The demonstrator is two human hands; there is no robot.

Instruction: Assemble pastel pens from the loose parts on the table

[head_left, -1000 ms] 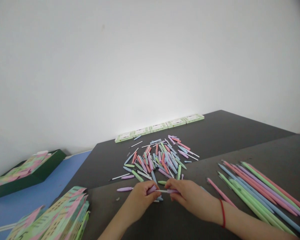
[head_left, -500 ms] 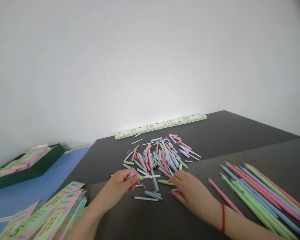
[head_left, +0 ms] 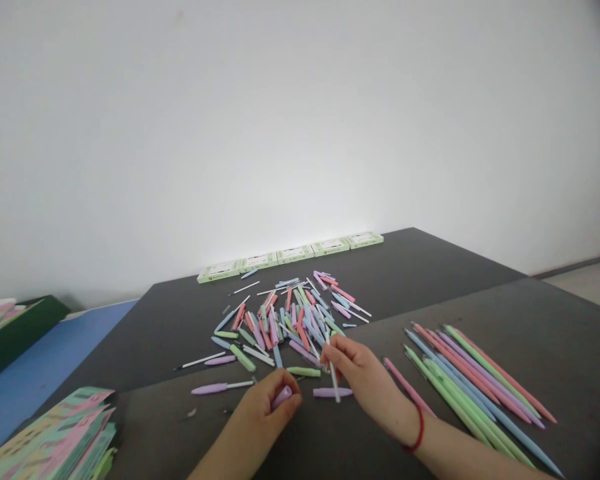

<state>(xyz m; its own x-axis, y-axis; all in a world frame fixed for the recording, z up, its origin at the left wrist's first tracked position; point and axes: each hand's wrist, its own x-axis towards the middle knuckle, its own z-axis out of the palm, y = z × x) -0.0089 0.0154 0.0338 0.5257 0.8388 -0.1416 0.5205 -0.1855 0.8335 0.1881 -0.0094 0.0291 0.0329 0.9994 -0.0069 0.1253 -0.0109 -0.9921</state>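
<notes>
My left hand [head_left: 260,410] is closed around a purple pen barrel [head_left: 282,397], whose open round end points up and away from me. My right hand [head_left: 370,383] pinches a white pen refill [head_left: 335,381] between thumb and fingers, and the stick hangs slantwise over the table. Beneath it lies a purple pen piece [head_left: 324,393], with a green pen piece [head_left: 303,371] just beyond. To the left of my left hand rests a purple piece [head_left: 210,388] with a white refill sticking out. A heap of pastel pen parts [head_left: 300,319] and white refills spreads ahead of both hands.
Several long pens [head_left: 473,387] lie in a row on the right. A stack of printed pastel packs [head_left: 55,433] sits front left. A dark green box [head_left: 23,337] stands on a blue surface [head_left: 85,343]. Flat green-and-white boxes [head_left: 295,255] line the table's back edge.
The view has turned right, so the table appears further left. My right hand has left the purple piece near the heap and now holds a white refill. My left hand has come nearer.
</notes>
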